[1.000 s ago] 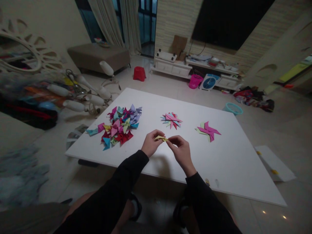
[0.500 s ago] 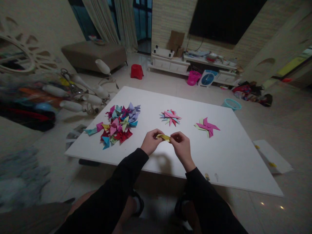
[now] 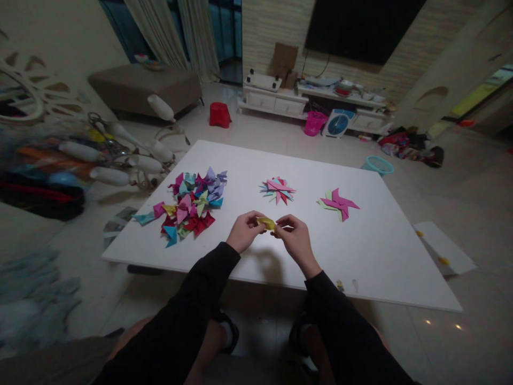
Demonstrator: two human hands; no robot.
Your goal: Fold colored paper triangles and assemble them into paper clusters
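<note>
A small folded piece of yellow paper [image 3: 266,223] is held just above the white table [image 3: 248,256]. My left hand [image 3: 243,231] pinches its left end between thumb and fingers. The fingertips of my right hand [image 3: 295,238] grip the right end. Left of my hands lies a loose pile of folded paper pieces [image 3: 188,206] in several colours. Beyond them sits a stack of folded paper pinwheels [image 3: 278,190] in pink, red and light blue. Farther right are a magenta paper pinwheel [image 3: 340,204] and a light green one [image 3: 325,202] partly under it.
Small stickers [image 3: 340,285] mark the table's near edge. White lamp arms [image 3: 136,160] stand close to the left edge. On the floor are a red stool [image 3: 219,115], a pink bin [image 3: 315,123], a box fan [image 3: 339,123] and a light blue basket [image 3: 377,165].
The yellow paper has turned in my fingers and shows a broader face. My right fingers have shifted their hold along its end. The whole view has moved slightly.
</note>
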